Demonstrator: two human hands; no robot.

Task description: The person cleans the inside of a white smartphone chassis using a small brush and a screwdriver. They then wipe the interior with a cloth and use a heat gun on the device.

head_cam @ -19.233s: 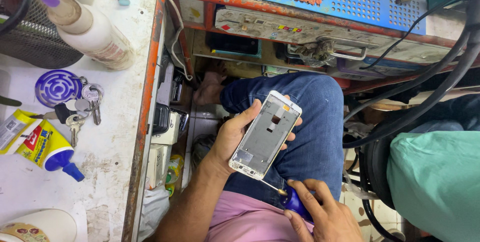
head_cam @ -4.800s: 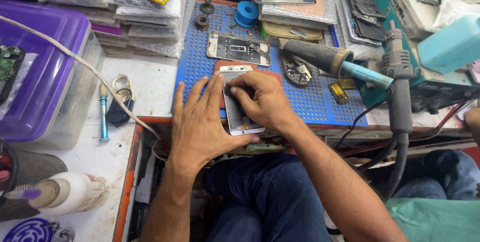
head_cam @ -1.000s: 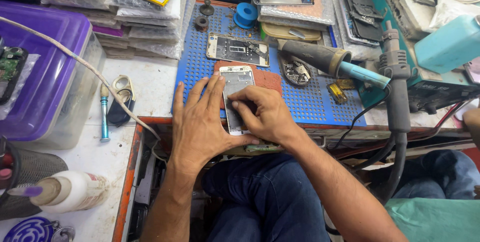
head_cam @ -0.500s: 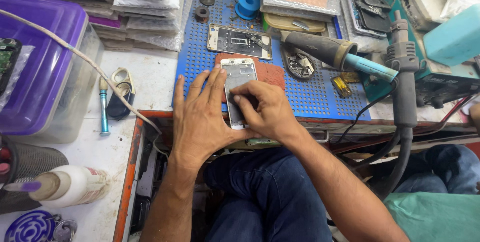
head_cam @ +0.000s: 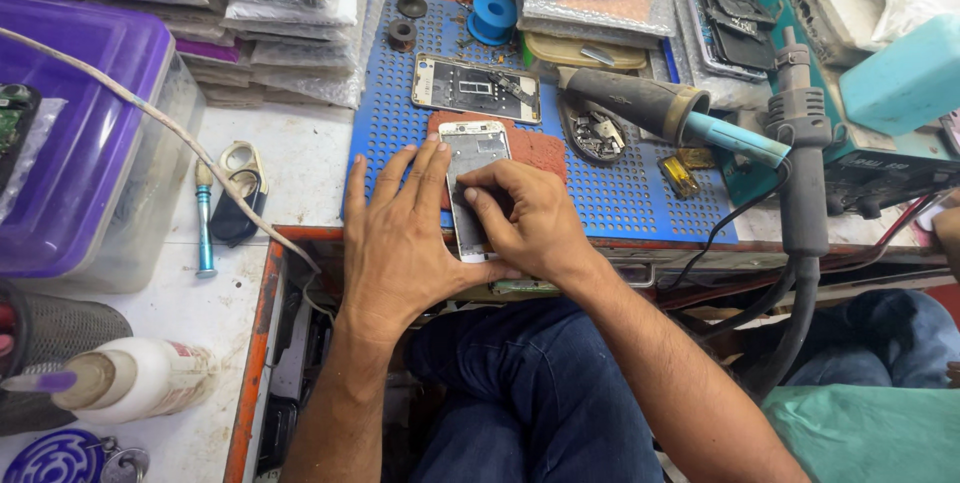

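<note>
Head view: phone [head_cam: 478, 158] lies flat on the red pad [head_cam: 535, 151] atop the blue mat [head_cam: 640, 203], lower half hidden by hands. Left hand [head_cam: 400, 243] lies flat, fingers spread, steadying its left edge. Right hand [head_cam: 525, 218] presses down, fingers curled; what its grip holds cannot be made out. Second phone [head_cam: 475, 88] lies behind.

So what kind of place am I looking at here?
Likely a phone repair bench: both hands, left hand and right hand, press a white phone frame on a blue perforated mat, beside a hot-air handpiece.
</note>
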